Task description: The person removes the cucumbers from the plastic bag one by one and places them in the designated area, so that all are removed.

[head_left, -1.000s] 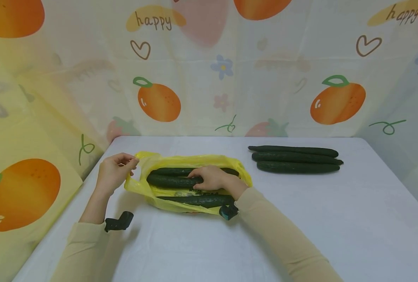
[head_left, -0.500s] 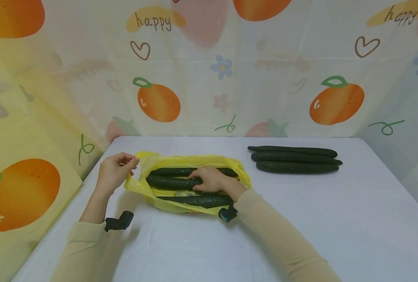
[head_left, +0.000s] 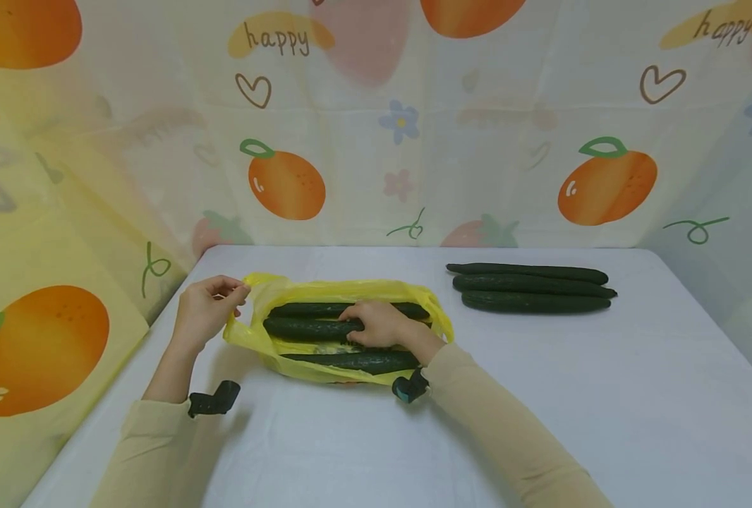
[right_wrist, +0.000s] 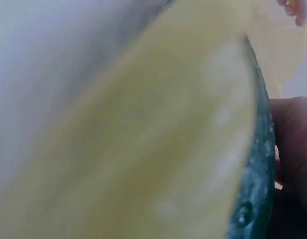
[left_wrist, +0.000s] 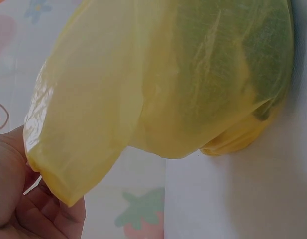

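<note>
A yellow plastic bag [head_left: 363,288] lies on its side-to-side length with its mouth spread, holding three dark green cucumbers. My left hand [head_left: 203,314] pinches the bag's left edge between thumb and fingers; the left wrist view shows the lifted corner of film [left_wrist: 83,129] at the fingertips. Inside the bag, my right hand [head_left: 382,324] grips the right part of the middle cucumber [head_left: 302,328]. Behind it lies another cucumber [head_left: 309,310], and the front cucumber [head_left: 357,363] rests along the near wall. In the right wrist view, blurred yellow film covers much of the scene beside a cucumber [right_wrist: 257,164].
Three more cucumbers [head_left: 535,286] lie side by side at the back right of the white-covered table [head_left: 325,451]. A fruit-patterned cloth [head_left: 350,176] hangs behind the table and along its left side. Dark camera mounts [head_left: 214,399] sit at both wrists.
</note>
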The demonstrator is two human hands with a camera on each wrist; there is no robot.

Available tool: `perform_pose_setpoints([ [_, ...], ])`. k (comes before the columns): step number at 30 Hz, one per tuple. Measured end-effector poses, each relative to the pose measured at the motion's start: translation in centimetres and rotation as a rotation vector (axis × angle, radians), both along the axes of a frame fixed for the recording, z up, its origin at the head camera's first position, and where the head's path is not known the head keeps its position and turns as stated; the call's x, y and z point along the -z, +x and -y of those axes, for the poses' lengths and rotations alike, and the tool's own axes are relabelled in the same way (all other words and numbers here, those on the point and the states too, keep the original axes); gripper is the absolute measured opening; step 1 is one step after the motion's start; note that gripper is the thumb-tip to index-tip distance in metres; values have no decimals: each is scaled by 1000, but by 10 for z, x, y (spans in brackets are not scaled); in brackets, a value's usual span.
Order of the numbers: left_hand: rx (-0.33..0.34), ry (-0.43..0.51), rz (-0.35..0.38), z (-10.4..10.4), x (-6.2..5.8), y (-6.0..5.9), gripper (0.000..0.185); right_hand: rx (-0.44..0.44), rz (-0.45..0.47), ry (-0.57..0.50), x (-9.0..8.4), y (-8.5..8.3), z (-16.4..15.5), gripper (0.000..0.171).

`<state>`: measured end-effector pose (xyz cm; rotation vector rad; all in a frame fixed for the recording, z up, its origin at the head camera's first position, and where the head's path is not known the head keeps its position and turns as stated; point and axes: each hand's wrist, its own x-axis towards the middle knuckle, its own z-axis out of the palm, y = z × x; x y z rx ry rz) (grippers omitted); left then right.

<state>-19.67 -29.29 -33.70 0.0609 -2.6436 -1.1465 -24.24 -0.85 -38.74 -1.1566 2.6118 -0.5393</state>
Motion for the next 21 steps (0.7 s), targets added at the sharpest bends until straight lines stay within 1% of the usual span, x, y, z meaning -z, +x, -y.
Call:
perform_pose_setpoints([
  [6,-4,-3,4,1,-1,1,26,12,-18,-21,-1,3,-2,36],
  [11,-5,-14,4,1,-2,1,27,24,-15,-36,-2,5,-5,37],
  [18,-3,-25,8,2,-3,2,30,43,-3,-89,-5,8,-9,38],
  [21,-6,-26,5,3,-2,1,30,39,-9,-110,-7,9,-9,38],
])
